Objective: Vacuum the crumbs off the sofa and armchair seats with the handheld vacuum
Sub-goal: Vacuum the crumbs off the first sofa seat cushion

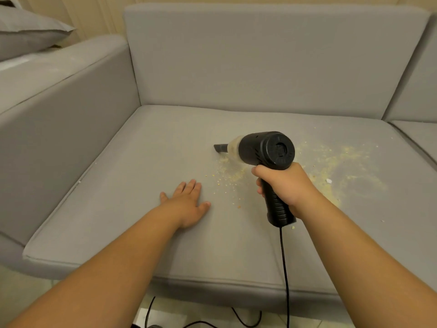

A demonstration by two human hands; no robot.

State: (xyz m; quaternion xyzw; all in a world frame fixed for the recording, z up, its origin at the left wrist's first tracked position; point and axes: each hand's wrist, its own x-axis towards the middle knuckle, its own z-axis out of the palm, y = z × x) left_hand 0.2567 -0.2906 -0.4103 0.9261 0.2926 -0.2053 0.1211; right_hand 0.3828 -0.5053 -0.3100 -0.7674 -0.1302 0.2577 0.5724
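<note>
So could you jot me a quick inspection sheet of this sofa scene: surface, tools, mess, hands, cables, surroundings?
Surface: grey sofa seat cushion, bare on its left part.
Job's things: black handheld vacuum, nozzle pointing left just above the cushion; crumbs spread mostly on the right, a smaller patch below the nozzle.
Clutter: nothing seen.
Hands: left hand flat on the cushion; right hand grips the vacuum handle.
Cables: black cord hangs from the handle to the floor.
Surroundings: grey pillow beyond the armrest, upper left.

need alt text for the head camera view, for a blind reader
A person's right hand grips a black handheld vacuum, nozzle over crumbs on a grey sofa seat. The left hand rests flat on it.
</note>
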